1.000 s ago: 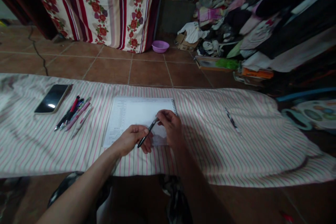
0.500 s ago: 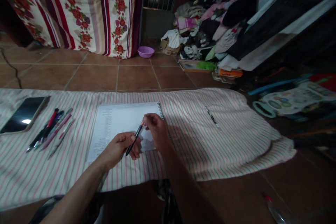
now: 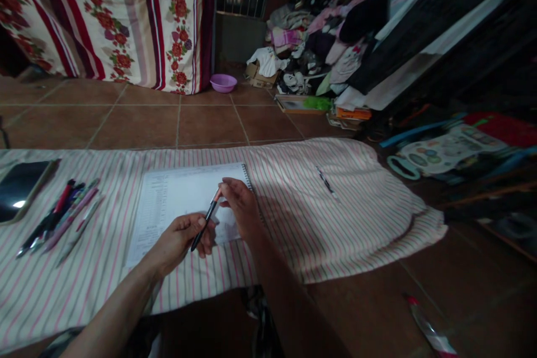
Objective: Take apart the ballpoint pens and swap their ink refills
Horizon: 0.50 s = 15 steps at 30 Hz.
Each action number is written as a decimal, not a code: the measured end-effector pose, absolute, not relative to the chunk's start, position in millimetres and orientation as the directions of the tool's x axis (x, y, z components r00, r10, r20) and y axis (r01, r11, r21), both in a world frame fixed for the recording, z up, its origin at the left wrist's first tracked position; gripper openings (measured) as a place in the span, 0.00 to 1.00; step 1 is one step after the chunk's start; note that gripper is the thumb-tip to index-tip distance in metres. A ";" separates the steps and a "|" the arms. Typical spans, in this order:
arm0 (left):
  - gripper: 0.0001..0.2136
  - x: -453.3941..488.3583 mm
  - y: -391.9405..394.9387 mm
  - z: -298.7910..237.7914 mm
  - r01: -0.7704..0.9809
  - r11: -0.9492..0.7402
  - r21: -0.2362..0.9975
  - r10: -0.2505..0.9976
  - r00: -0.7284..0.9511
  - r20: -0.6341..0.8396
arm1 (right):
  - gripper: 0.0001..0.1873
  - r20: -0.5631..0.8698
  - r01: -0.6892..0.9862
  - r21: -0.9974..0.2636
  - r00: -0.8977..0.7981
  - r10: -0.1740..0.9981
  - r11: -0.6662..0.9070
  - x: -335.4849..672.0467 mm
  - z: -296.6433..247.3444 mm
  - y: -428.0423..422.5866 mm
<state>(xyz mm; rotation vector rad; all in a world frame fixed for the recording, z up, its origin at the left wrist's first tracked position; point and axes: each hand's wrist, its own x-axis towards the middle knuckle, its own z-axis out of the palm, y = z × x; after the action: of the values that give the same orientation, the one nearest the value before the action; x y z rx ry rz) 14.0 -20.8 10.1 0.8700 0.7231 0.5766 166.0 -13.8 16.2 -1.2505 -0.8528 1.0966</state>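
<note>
Above the spiral notebook (image 3: 184,184), I hold a black pen (image 3: 205,224) tilted between both hands. My left hand (image 3: 184,235) is closed around its lower dark barrel, thumb on top. At the pen's upper end, the fingertips of my right hand (image 3: 241,201) pinch the tip, where a paler section shows. Printed text and a ruled table run down the left side of the notebook page; part of the page is hidden by my hands. Another black and white pen (image 3: 326,182) lies on the striped cloth to the right.
Several pens (image 3: 62,218) lie bunched on the striped cloth (image 3: 361,224) at left, beside a smartphone (image 3: 25,187). Beyond it, on the tiled floor, sit a purple basin (image 3: 224,83) and a heap of clothes (image 3: 319,39). A clear red-ended object (image 3: 428,327) lies at lower right.
The camera view has turned slightly right, so everything sits further left. The part of the pen showing between my hands looks a little longer; both hands keep hold of it.
</note>
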 end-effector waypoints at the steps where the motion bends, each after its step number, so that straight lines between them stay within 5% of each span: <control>1: 0.14 14.1 -21.1 10.8 -0.156 0.524 0.837 0.708 0.627 -0.326 | 0.16 -0.067 -0.131 -0.991 0.299 0.952 -0.028 166.1 15.2 -13.2; 7: 0.14 14.1 -20.6 10.5 -0.150 0.520 0.841 0.703 0.634 -0.322 | 0.09 -0.029 -0.102 -0.995 0.296 0.955 0.002 167.5 14.6 -12.0; 15: 0.13 14.3 -19.2 6.4 -0.171 0.496 0.852 0.729 0.615 -0.301 | 0.20 -0.054 -0.174 -0.985 0.272 0.961 -0.006 168.6 10.9 -13.2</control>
<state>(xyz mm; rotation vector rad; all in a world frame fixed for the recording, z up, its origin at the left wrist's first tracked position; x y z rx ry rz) 14.3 -19.2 6.4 0.8923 0.7209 0.6058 168.6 -13.2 10.9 -1.2232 -0.8656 1.1005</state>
